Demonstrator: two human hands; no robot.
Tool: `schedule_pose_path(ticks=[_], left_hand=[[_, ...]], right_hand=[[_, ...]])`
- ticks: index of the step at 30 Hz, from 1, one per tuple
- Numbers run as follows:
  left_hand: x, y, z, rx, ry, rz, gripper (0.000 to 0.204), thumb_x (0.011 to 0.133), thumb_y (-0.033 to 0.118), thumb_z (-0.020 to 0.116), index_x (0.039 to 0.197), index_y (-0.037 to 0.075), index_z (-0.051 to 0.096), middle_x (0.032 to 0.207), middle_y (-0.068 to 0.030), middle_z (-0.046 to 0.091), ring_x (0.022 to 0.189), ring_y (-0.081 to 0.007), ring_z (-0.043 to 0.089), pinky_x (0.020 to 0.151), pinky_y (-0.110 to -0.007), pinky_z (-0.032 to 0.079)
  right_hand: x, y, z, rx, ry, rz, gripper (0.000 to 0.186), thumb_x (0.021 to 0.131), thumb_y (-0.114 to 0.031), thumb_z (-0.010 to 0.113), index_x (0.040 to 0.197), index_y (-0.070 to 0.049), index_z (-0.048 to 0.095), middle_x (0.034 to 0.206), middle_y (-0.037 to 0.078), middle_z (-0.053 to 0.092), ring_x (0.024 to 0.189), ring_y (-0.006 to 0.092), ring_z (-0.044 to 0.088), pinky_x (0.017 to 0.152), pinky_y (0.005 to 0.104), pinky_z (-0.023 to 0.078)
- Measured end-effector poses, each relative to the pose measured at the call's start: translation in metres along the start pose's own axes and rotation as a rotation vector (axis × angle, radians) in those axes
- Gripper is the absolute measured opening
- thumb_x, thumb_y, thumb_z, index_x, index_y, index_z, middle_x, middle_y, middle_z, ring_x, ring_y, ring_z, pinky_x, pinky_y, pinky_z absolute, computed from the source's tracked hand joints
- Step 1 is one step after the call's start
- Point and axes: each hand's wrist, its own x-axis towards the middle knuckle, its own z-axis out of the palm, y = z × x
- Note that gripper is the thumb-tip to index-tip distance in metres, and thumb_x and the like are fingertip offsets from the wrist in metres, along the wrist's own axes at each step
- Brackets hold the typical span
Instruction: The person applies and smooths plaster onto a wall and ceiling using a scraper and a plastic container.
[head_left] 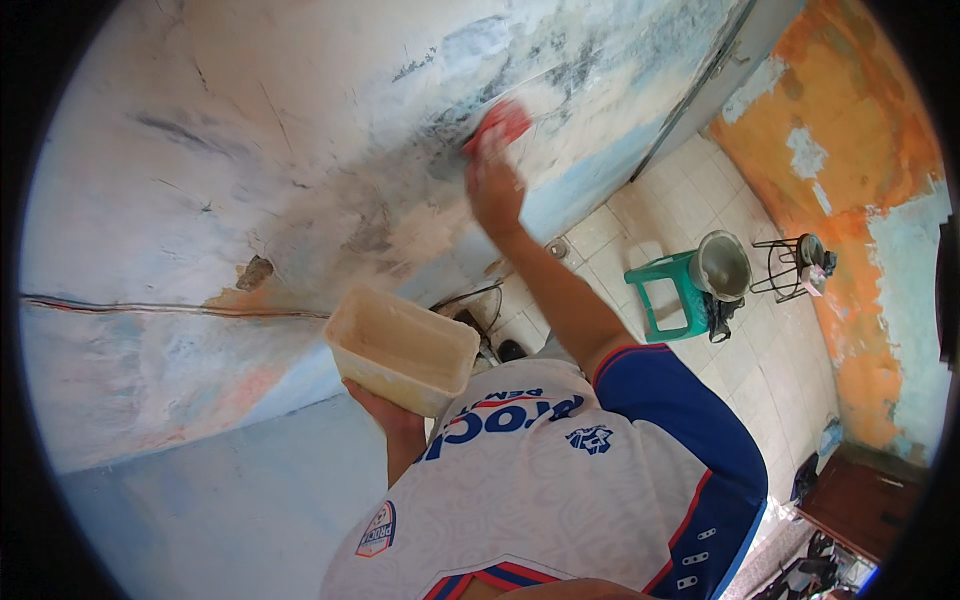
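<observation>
My right hand [492, 190] grips a red flat tool [503, 122], held up against the patchy, scuffed white wall [250, 120]; hand and tool are slightly blurred, and the tool's exact shape is unclear. Lower down, my left hand [372, 405] holds a rectangular cream plastic tub [395, 350] from beneath and the side, tilted a little, with pale residue on its inner surfaces. Dark marks and flaking show on the wall around the red tool, and a chipped patch [255, 272] sits above the tub's left side.
A green plastic stool [660, 322] with a grey bucket [722, 262] and a black metal stool [780, 270] with small items stand on the tiled floor [760, 370]. A cable [170, 310] runs along the wall. An orange peeling wall [840, 270] and brown furniture [845, 500] are at right.
</observation>
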Motion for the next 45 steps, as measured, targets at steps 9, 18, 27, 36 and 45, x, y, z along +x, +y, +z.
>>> schedule_pose_path(ticks=[9,18,27,36,45], left_hand=[[-0.006,0.004,0.005,0.068,-0.017,-0.014,0.073,0.096,0.068,0.023,0.151,0.02,0.027,0.153,-0.0055,0.033,0.139,-0.0278,0.035,0.114,-0.043,0.033],[-0.011,-0.003,0.019,0.007,0.049,-0.085,0.071,0.098,0.066,0.021,0.15,0.019,0.028,0.153,-0.0056,0.034,0.139,-0.0267,0.034,0.115,-0.041,0.032],[-0.006,-0.006,-0.001,-0.009,-0.004,-0.016,0.07,0.098,0.066,0.021,0.149,0.019,0.03,0.15,-0.0047,0.036,0.138,-0.025,0.036,0.113,-0.039,0.034],[-0.01,-0.012,0.001,-0.027,0.031,-0.059,0.069,0.099,0.064,0.021,0.149,0.019,0.03,0.15,-0.0048,0.037,0.138,-0.0257,0.036,0.113,-0.04,0.034],[-0.021,0.0,0.013,0.008,0.099,-0.027,0.07,0.098,0.066,0.022,0.149,0.019,0.03,0.151,-0.0052,0.036,0.138,-0.027,0.036,0.114,-0.041,0.033]], right_hand=[[-0.045,-0.027,-0.104,0.277,-0.249,0.021,0.044,0.086,-0.007,0.065,0.13,-0.001,0.058,0.105,0.019,0.068,0.087,0.0264,0.069,0.07,0.0351,0.055],[0.006,0.058,-0.009,-0.036,0.008,-0.11,0.052,0.084,-0.012,0.067,0.134,-0.006,0.055,0.071,0.008,0.059,0.061,0.0271,0.056,0.053,0.0399,0.045],[-0.003,-0.006,-0.108,0.269,-0.098,0.138,0.044,0.089,-0.011,0.06,0.133,-0.007,0.057,0.084,0.015,0.068,0.059,0.0265,0.062,0.056,0.041,0.051],[-0.005,-0.053,-0.045,-0.003,-0.015,-0.402,0.039,0.083,-0.021,0.069,0.119,-0.008,0.065,0.109,0.012,0.068,0.085,0.0205,0.064,0.07,0.0363,0.054],[0.049,0.002,-0.133,0.086,-0.04,0.213,0.039,0.083,-0.002,0.065,0.122,-0.004,0.065,0.086,0.011,0.069,0.063,0.0205,0.061,0.056,0.0317,0.049]])
